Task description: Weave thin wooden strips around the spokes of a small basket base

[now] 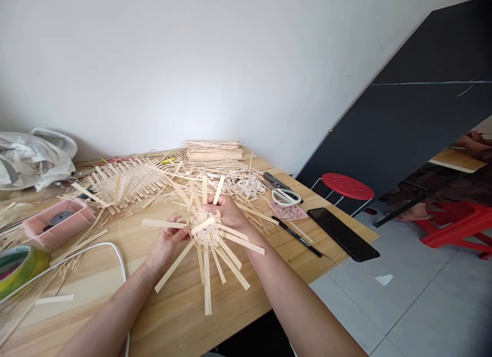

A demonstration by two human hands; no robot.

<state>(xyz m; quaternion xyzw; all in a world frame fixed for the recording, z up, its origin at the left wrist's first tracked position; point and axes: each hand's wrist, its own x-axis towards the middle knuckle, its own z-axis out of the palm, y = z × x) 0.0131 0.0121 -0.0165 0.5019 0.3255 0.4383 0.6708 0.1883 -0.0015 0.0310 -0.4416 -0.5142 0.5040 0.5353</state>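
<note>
A round woven bamboo piece [205, 236] is held up over the front of the table, with flat pale strips radiating from its small ringed centre. My left hand [169, 239] pinches its left side between thumb and fingers. On the upper right, my right hand [226, 212] is closed around the edge near the centre, its fingertips partly hidden by strips. Behind it lie loose bamboo strips [184, 185] and a flat open-weave bamboo panel [128, 177].
Stacked strips [214, 151] sit by the wall. On the table are a pink box [59, 224], yellow tape [25, 270], a white cable [119, 252], white-handled scissors [286, 197], a black pen [298, 236] and a phone [343, 234]. A red stool [348, 186] stands right; another person's hand [471, 142] shows beyond.
</note>
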